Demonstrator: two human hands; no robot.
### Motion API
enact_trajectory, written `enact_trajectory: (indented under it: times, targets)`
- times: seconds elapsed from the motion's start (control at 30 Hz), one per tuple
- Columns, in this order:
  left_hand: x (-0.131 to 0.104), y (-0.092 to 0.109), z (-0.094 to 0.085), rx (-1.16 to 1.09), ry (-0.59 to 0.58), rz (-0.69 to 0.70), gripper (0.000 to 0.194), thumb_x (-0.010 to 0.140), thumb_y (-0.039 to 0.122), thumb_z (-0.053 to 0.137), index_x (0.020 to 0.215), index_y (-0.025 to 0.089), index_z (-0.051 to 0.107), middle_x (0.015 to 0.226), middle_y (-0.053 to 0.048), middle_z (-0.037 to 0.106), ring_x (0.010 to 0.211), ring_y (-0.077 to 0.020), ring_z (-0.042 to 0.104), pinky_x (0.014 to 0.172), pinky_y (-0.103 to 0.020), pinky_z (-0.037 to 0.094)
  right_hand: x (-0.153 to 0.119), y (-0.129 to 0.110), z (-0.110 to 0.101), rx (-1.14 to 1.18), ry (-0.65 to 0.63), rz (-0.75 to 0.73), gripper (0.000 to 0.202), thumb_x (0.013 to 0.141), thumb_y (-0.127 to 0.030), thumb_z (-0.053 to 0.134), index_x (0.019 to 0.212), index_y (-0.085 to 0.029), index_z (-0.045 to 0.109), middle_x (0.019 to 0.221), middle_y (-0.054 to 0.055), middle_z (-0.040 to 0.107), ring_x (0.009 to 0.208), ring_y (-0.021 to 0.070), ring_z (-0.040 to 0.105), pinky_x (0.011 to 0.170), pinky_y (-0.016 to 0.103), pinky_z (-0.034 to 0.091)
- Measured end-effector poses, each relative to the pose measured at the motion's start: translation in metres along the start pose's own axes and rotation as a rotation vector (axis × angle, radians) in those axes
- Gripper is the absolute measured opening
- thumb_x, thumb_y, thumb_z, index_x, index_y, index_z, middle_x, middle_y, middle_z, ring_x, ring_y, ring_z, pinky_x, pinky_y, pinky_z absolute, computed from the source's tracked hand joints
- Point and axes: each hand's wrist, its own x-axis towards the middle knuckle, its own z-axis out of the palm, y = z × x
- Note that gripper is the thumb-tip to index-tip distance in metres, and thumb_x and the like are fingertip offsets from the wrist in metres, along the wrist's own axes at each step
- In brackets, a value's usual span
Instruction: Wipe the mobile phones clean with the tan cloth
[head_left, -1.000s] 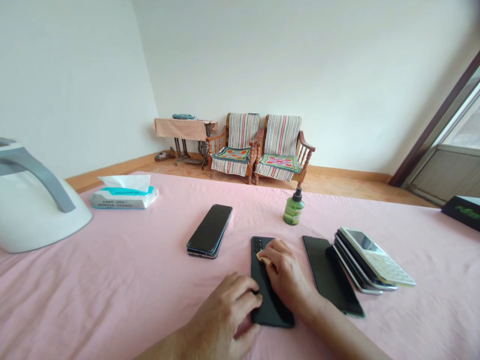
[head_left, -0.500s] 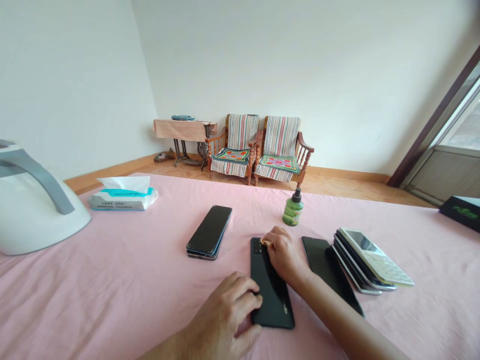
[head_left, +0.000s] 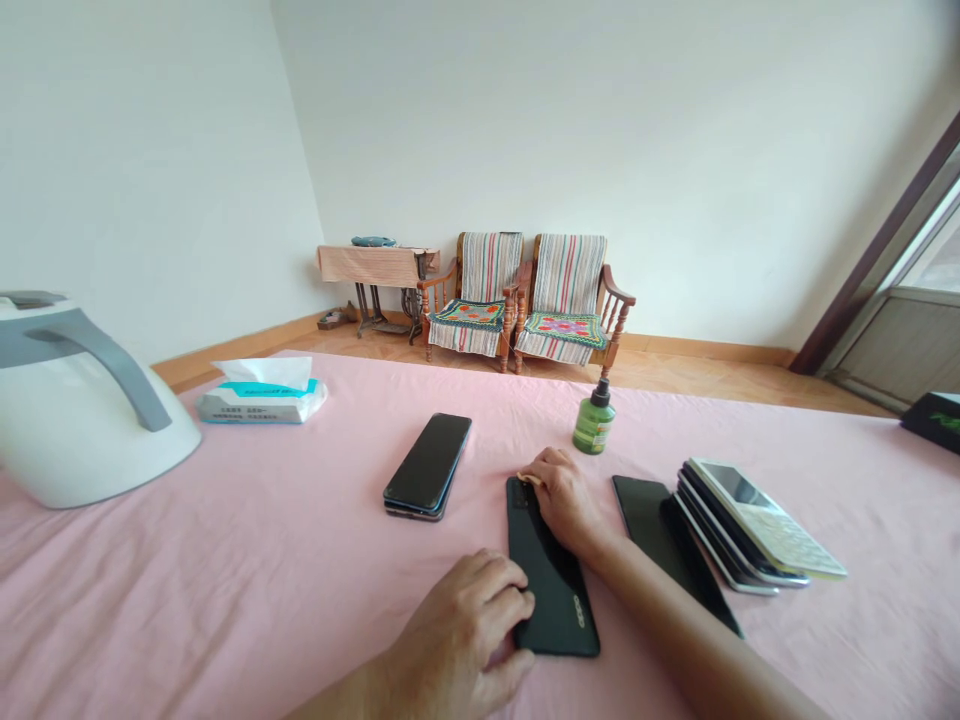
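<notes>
A black phone (head_left: pixel 551 590) lies back up on the pink cloth, its camera block at the far end and a logo near the close end. My left hand (head_left: pixel 472 625) holds it against the table, curled fingertips on its left edge and the thumb low beside it. Pinched in my right hand (head_left: pixel 562 495) is a small folded beige cloth (head_left: pixel 529 479), mostly hidden by the fingers, at the phone's far edge beside the cameras. Right of that wrist lie dark phones (head_left: pixel 645 510), partly covered by my forearm.
Left of my hands is a short stack of phones (head_left: pixel 429 465); a taller stack (head_left: pixel 765 520) stands at right. A green spray bottle (head_left: pixel 593 425) stands beyond. A tissue pack (head_left: pixel 262 400) and white kettle (head_left: pixel 97 440) are at left, a dark box (head_left: pixel 934 425) at far right.
My right hand has shifted the cloth slightly, from the camera block to the phone's far edge. My left hand stays on the phone. The whole view has moved a little.
</notes>
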Motion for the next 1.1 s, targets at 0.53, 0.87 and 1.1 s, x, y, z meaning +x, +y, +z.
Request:
enact_trajectory:
  times: [0.53,0.87,1.1]
  targets:
    - [0.002,0.002,0.000,-0.010,0.004,-0.032,0.036,0.070,0.000,0.070,0.101,0.018,0.066,0.107,-0.006,0.063,0.101,-0.0241,0.056,0.093,-0.036,0.049,-0.013,-0.012,-0.005,-0.046,0.004,0.049,0.032,0.083,0.003,0.046,0.074,-0.017,0.069,0.084,0.007,0.061,0.086,0.0181,0.056,0.078,0.027,0.044]
    - [0.001,0.002,0.000,-0.029,-0.026,-0.032,0.035,0.070,-0.001,0.072,0.100,0.016,0.067,0.106,-0.006,0.063,0.100,-0.0235,0.056,0.091,-0.034,0.049,-0.026,-0.014,0.003,-0.013,0.045,0.119,0.028,0.079,0.001,0.048,0.081,-0.017,0.069,0.082,0.006,0.062,0.082,0.0189,0.058,0.077,0.028,0.045]
    - [-0.002,-0.001,0.003,-0.060,0.036,-0.027,0.036,0.068,0.000,0.073,0.099,0.016,0.067,0.109,-0.007,0.061,0.104,-0.0235,0.055,0.095,-0.034,0.047,-0.015,-0.008,0.004,0.011,0.076,0.146,0.023,0.083,-0.003,0.049,0.081,-0.016,0.067,0.080,0.006,0.062,0.079,0.0196,0.058,0.072,0.028,0.044]
